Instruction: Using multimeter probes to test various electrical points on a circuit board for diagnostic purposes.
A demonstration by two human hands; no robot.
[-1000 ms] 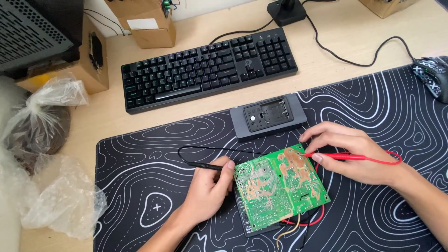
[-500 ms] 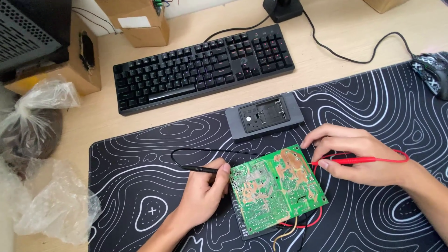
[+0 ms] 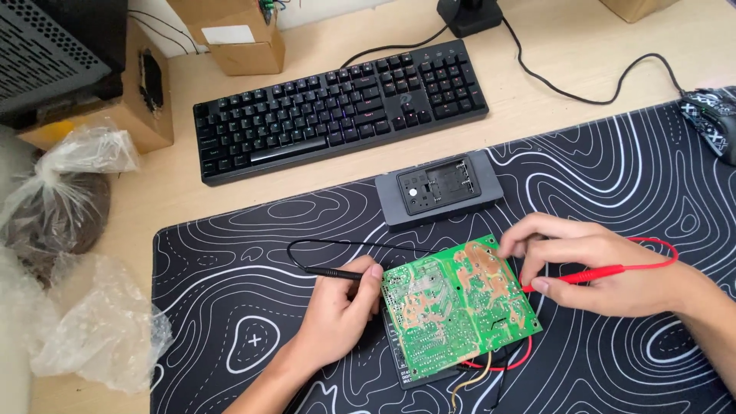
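Observation:
A green circuit board [image 3: 452,307] lies solder side up on a black desk mat with white contour lines [image 3: 230,307]. My left hand [image 3: 341,310] holds a black test probe [image 3: 333,272] at the board's left edge, its black lead looping up and to the left. My right hand [image 3: 594,264] grips a red test probe [image 3: 590,274], fingers resting on the board's upper right corner; the red lead [image 3: 659,249] curves behind the hand. Red, yellow and black wires [image 3: 491,364] leave the board's lower edge.
A grey multimeter [image 3: 438,188] lies face up just beyond the board. Behind it are a black keyboard [image 3: 337,107], cardboard boxes [image 3: 238,34], and a dark case at top left. Clear plastic bags [image 3: 69,307] sit at the left. A patterned mouse [image 3: 709,119] is at the right edge.
The view has shifted slightly. Both hands stay on the board with their probes; my right hand's fingers have moved a little along the board's upper right corner.

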